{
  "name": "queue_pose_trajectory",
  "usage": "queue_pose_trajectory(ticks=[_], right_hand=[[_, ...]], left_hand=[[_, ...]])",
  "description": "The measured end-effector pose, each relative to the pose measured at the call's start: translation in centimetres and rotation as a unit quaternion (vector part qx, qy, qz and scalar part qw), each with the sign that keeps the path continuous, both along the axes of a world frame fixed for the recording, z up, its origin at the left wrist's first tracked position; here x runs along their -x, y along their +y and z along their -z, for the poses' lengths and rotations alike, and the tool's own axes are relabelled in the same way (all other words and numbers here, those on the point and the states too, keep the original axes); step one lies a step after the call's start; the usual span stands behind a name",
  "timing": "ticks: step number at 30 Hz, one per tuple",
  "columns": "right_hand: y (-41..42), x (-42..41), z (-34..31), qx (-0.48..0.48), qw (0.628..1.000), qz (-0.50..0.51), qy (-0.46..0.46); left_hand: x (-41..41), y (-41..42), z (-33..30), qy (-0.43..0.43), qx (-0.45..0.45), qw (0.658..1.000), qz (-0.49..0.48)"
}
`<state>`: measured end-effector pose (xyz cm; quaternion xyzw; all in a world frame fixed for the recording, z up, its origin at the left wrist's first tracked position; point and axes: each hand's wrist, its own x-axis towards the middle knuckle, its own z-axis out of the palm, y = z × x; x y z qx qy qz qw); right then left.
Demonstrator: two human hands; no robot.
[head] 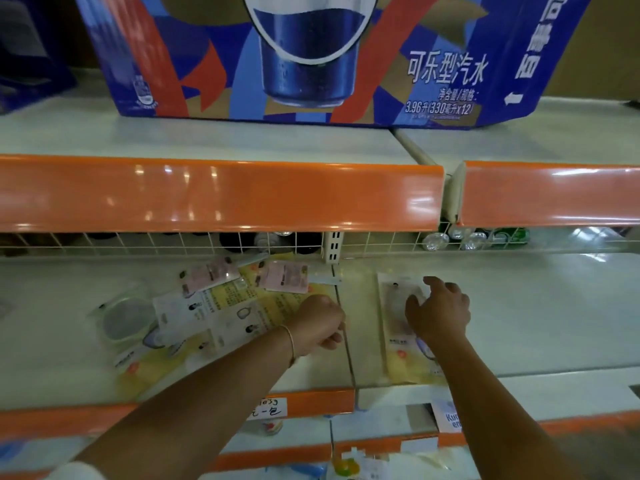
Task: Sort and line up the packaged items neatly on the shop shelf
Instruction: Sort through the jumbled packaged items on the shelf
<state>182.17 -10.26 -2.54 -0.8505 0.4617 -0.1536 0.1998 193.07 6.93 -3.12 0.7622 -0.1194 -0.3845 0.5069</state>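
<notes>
Right hand [438, 311] spread flat on a thin, slippery packet [403, 327], we judge its edge the best grip.

Glossy orange shelf edge [221, 194]; plastic packets [207, 306].

On the white shelf [536, 306], the left hand [320, 325] rests with curled fingers at the edge of a loose heap of flat packets [221, 313], yellow and white ones overlapping at odd angles, with two pink packets [284, 277] lying on top toward the back. A thin bracelet [290, 341] circles that wrist. The right hand [440, 311] lies with spread fingers on a single clear-and-yellow packet [401, 341] set apart on the neighbouring shelf section. Above, behind an orange shelf strip [221, 194], stands a blue cola carton [311, 57]. Drink cans [474, 237] show behind a wire grid.
</notes>
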Motion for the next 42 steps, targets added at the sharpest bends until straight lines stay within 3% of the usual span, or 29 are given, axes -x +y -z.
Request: queue_pose_trajectory(ticks=[11,19,25,30,34,42], right_hand=[[6.8,-9.5,1.9,-0.064,0.97,-0.234,0.006],[8.8,-14.0,3.8,-0.015,0.954,-0.252,0.162],[9.6,-14.2,4.1,0.021,0.966,-0.208,0.15],[9.4,-13.5,3.5,-0.004,0.964,-0.221,0.149],[9.7,-12.7,3.0,-0.117,0.97,-0.2,0.077],[15.3,-11.9,1.0,-0.108,0.952,-0.285,0.005]], left_hand=[[-3.9,8.9,0.2,-0.139,-0.003,0.98,-0.141],[-4.6,12.0,0.4,-0.217,-0.053,0.968,-0.117],[-4.1,11.4,0.3,-0.251,-0.074,0.962,-0.074],[-4.0,10.9,0.6,-0.261,-0.08,0.961,-0.044],[-4.2,10.7,0.9,-0.274,-0.078,0.958,-0.044],[-6.8,13.1,0.0,-0.142,-0.029,0.976,-0.161]])
